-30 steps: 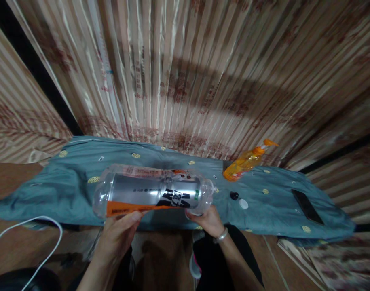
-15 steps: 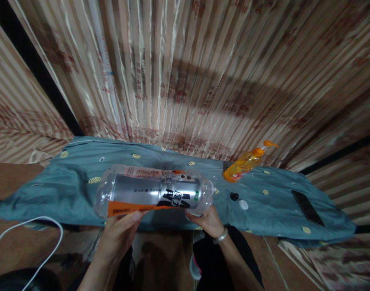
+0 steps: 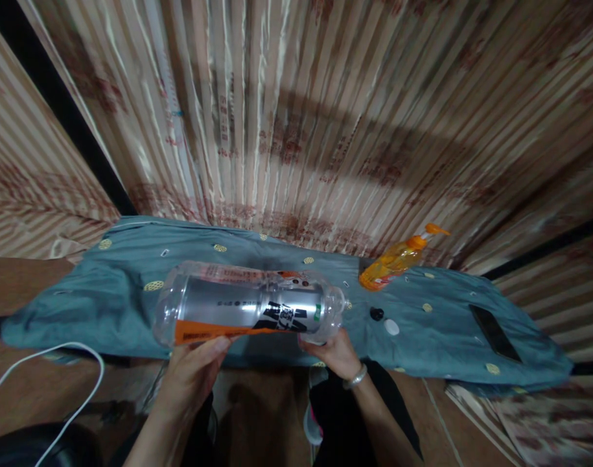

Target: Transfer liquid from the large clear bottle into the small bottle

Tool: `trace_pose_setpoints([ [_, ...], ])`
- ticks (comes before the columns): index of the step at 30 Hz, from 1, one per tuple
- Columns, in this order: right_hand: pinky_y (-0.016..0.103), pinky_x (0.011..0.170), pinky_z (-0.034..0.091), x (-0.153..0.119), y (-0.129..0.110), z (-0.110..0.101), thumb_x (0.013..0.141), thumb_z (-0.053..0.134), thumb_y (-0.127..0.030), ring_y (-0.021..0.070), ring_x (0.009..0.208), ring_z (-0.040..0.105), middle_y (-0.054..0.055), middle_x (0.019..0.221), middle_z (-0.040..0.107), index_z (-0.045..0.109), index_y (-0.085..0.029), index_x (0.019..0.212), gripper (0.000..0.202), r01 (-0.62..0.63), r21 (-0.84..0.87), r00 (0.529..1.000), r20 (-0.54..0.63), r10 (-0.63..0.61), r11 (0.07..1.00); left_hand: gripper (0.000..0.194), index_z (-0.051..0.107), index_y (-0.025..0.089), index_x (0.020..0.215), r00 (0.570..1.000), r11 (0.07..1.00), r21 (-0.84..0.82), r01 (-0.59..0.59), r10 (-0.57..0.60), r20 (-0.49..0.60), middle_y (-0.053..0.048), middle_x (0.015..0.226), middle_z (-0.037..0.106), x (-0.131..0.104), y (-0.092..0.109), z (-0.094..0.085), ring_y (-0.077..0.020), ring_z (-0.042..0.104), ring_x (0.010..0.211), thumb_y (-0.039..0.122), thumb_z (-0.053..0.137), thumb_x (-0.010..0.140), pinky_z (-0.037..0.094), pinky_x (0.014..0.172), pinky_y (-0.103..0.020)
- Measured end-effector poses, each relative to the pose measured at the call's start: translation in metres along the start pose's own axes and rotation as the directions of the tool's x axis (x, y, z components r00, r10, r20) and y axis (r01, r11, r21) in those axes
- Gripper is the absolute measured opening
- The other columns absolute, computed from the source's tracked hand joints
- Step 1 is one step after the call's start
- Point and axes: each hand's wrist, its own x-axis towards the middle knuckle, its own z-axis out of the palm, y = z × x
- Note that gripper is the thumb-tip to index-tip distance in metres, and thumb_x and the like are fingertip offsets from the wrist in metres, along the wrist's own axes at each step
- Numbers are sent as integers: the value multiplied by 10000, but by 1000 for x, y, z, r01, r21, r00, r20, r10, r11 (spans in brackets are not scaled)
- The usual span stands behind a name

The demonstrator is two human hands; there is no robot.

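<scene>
A large clear plastic bottle (image 3: 228, 301) with a silver and orange label lies sideways in the air above the cloth-covered table. Its mouth points right and has no cap on it; no liquid is visible inside. My left hand (image 3: 196, 363) grips the bottle from below near its base, thumb along the orange strip. Under the neck end, my right hand (image 3: 335, 353) holds it too, with a bracelet at the wrist. Fingers beneath the bottle are partly hidden. To the right of the neck, a small black cap (image 3: 376, 314) and a white round lid (image 3: 391, 327) rest on the cloth.
An orange pump bottle (image 3: 391, 263) stands toward the table's back edge. A dark phone (image 3: 494, 332) lies at the right on the teal cloth (image 3: 126, 285). Striped curtains (image 3: 296, 130) hang close behind. A white cable (image 3: 99, 373) loops at the lower left.
The view has shifted very slightly. Both hands keep the same hold, and the bottle stays almost level in the same place.
</scene>
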Motion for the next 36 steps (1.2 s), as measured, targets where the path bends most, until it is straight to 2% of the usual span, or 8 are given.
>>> trace_pose_setpoints([
  [6, 386, 740, 572, 0, 0, 0, 721, 767, -293, 243, 739, 691, 61, 814, 758, 743, -166, 822, 165, -17, -7, 1000, 20, 17, 1000, 443, 766, 229, 1024, 1000, 1000, -4, 11, -11, 18, -29, 815, 803, -3, 4, 4, -274, 728, 952, 365, 851, 611, 586, 825, -329],
  [8, 386, 734, 574, 0, 0, -1, 716, 771, -299, 249, 746, 689, 62, 820, 755, 744, -166, 828, 176, -23, -21, 1000, 8, 23, 1000, 419, 769, 232, 1008, 1000, 1000, -2, 7, -7, 3, -26, 816, 803, -3, 4, 3, -281, 725, 962, 370, 844, 620, 585, 842, -352],
  [14, 368, 735, 573, 0, -3, -1, 731, 762, -328, 248, 773, 691, 63, 817, 753, 739, -164, 823, 189, -21, 0, 1000, 8, 21, 1000, 387, 774, 211, 975, 999, 1000, 2, 4, -4, 46, -47, 832, 802, 0, 1, 2, -308, 711, 1007, 366, 836, 626, 572, 887, -401],
  [17, 358, 723, 572, 0, -4, -1, 736, 755, -311, 244, 760, 695, 63, 806, 755, 742, -162, 822, 172, -21, 27, 1000, 21, 21, 999, 371, 771, 211, 990, 999, 1000, -6, -3, 3, 34, -54, 851, 801, -1, 3, 3, -317, 703, 1028, 347, 822, 648, 572, 883, -412],
  [25, 377, 748, 566, 0, -1, 1, 726, 761, -301, 249, 773, 692, 68, 835, 759, 744, -171, 844, 176, -7, -13, 1000, -13, 7, 1000, 363, 782, 197, 914, 1000, 1000, 10, 9, -9, 11, -77, 870, 801, -2, 4, 5, -334, 707, 1001, 360, 850, 596, 594, 788, -364],
  [32, 377, 725, 561, 0, -2, 1, 739, 741, -298, 246, 764, 691, 66, 834, 757, 743, -169, 836, 161, 7, -40, 1000, -14, -8, 999, 304, 787, 224, 850, 998, 999, -30, 13, -14, -60, -52, 857, 801, -5, 5, 10, -322, 716, 954, 321, 858, 571, 579, 808, -356],
  [36, 373, 721, 556, 1, -3, 1, 734, 740, -285, 238, 719, 688, 56, 789, 755, 738, -168, 803, 136, 20, -59, 999, -32, -22, 998, 299, 788, 214, 830, 1000, 1000, -10, 7, -7, -23, -63, 835, 799, -2, 5, 6, -329, 717, 947, 343, 861, 571, 586, 801, -370],
])
